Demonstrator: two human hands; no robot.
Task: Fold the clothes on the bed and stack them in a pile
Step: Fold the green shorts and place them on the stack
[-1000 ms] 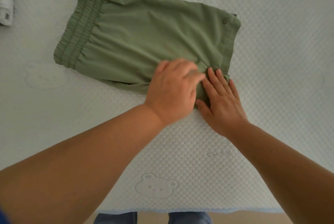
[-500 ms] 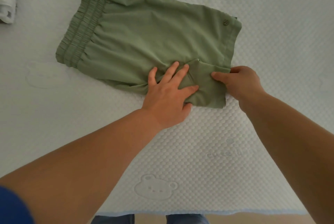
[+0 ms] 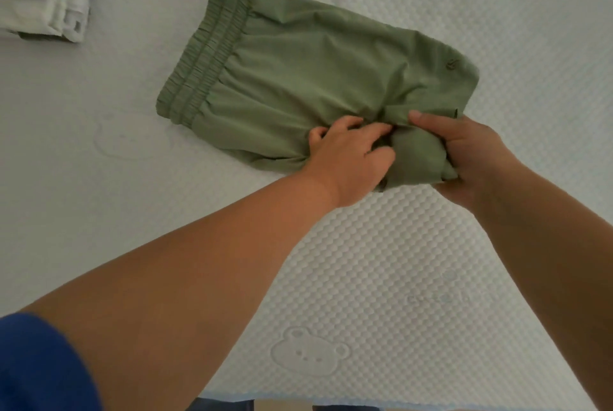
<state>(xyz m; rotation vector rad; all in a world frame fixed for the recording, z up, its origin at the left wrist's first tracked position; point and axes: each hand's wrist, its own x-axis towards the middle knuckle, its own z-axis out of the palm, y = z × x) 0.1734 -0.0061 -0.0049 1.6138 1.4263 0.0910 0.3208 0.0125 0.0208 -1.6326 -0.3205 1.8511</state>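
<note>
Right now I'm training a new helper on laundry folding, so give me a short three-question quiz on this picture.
1. True or false: the green shorts already sit on the pile of folded clothes.
2. Which part of the shorts do the left hand and right hand grip? A) the waistband B) the near leg end C) nothing
3. Fill in: the pile lies at the far ___ of the bed.

Key: 1 false; 2 B; 3 left.

Folded pile (image 3: 49, 5) cut off top-left
</note>
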